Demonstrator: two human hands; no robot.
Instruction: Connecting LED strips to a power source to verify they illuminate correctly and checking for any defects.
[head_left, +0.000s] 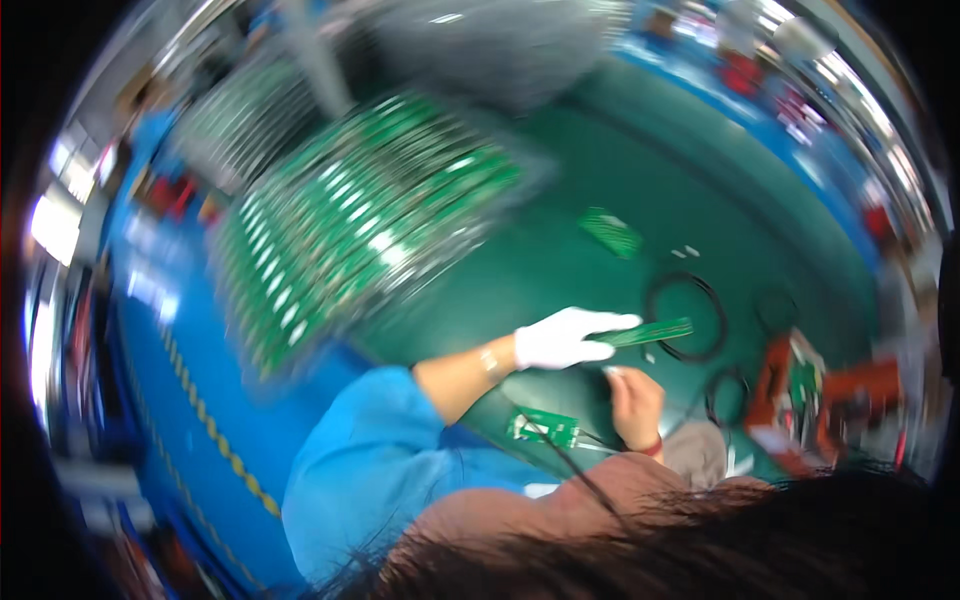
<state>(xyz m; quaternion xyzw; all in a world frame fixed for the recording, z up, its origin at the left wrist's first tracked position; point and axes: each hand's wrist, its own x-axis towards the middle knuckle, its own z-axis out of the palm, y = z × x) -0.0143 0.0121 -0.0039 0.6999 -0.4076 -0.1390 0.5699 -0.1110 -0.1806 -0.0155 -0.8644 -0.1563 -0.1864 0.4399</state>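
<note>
My left hand [562, 340], in a white glove, pinches a narrow green circuit board [652, 333] by its left end, between thumb and fingers. Just below that board is my bare right hand [636, 408], its fingers curled together. Something small and pale shows at those fingertips, too small to name. Another green circuit board [543, 428] lies on the green mat [450, 325] between my forearms, with a dark cable passing over it. Farther off on the mat rests a third green board [610, 232].
A large clear tray [480, 240] full of green boards stands at the left. Behind it are more stacked trays [245, 120]. A black cable coil [718, 310] and small white pieces [685, 252] lie right of my hands, near an orange-red fixture [862, 388].
</note>
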